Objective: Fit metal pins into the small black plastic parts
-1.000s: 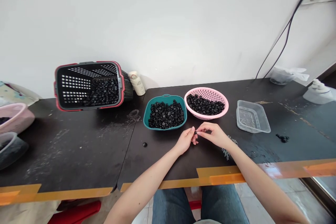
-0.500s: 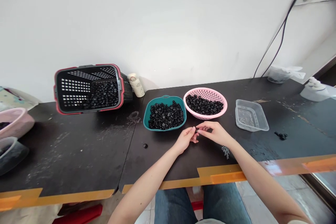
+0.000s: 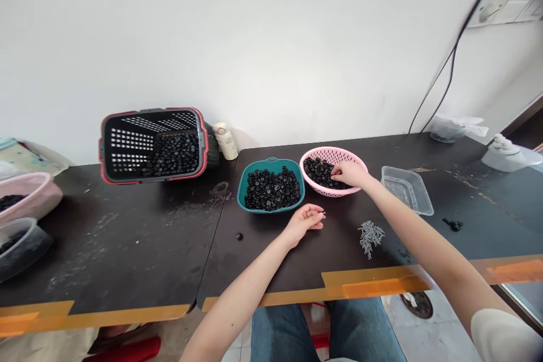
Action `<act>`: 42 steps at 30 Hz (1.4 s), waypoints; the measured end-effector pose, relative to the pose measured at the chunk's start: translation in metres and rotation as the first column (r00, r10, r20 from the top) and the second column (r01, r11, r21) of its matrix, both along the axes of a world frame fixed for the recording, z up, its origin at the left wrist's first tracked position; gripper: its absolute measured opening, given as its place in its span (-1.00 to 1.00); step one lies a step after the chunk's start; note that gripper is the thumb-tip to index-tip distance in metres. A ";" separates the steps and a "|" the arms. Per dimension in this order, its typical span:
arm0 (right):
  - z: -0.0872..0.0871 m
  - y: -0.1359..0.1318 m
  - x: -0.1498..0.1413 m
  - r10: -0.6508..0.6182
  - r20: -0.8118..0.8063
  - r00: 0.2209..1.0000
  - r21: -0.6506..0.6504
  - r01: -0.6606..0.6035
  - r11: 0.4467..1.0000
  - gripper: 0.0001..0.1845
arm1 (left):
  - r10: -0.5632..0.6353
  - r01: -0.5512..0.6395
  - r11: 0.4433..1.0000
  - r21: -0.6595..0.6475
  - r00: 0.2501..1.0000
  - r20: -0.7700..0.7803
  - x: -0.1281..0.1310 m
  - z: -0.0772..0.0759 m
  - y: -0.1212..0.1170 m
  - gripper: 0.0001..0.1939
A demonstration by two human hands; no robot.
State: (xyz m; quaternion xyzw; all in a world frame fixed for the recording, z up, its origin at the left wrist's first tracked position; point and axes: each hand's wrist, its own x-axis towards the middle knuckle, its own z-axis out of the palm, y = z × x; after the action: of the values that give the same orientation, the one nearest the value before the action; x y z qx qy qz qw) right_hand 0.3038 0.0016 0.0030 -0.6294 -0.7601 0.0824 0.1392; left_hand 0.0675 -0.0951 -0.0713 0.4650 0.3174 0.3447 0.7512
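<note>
My right hand (image 3: 348,173) reaches into the pink colander (image 3: 317,154), its fingers curled down among the small black round parts (image 3: 317,172) there. My left hand (image 3: 306,219) rests on the black table in front of the teal bowl (image 3: 251,169), fingers pinched on a tiny part with a pale tip poking out. The teal bowl is heaped with more black parts (image 3: 271,188). A small pile of grey screws (image 3: 370,235) lies on the table to the right of my left hand.
A black and red basket (image 3: 155,144) lies on its side at the back left with black parts inside. A clear tray (image 3: 406,189) sits right of the colander. A pink bowl (image 3: 25,195) and clear tub (image 3: 21,246) stand far left. One loose black part (image 3: 239,236) lies near the table seam.
My right hand left my left hand and moved up into the pink colander. My left hand stayed put with its small part. The screw pile is now uncovered.
</note>
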 end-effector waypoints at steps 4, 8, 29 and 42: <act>-0.008 0.006 -0.011 -0.006 0.060 0.998 -0.015 0.007 1.000 -0.85 | -0.009 0.009 1.000 0.010 1.000 -0.013 0.000 0.001 0.000 -0.54; -0.010 0.007 -0.019 -0.047 0.059 0.997 -0.024 0.049 0.999 -0.87 | -0.005 0.005 1.000 0.006 1.000 -0.024 0.001 0.001 0.000 -0.55; -0.038 -0.105 -0.043 -0.174 -0.984 0.030 -0.175 -0.272 0.946 -0.67 | 0.272 -0.170 0.875 0.454 0.947 -0.169 0.010 0.006 -0.029 -0.67; -0.051 -0.110 -0.060 -0.252 -0.968 0.001 -0.242 -0.275 0.930 -0.67 | 0.606 -0.351 0.634 0.689 0.779 -0.161 0.003 0.015 -0.034 -0.75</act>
State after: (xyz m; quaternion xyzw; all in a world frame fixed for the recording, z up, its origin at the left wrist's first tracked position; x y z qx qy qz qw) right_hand 0.2437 -0.1086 -0.0485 -0.3908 -0.4104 0.6439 0.5141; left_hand 0.0709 -0.1287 -0.0566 0.6397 0.4369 0.5234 0.3549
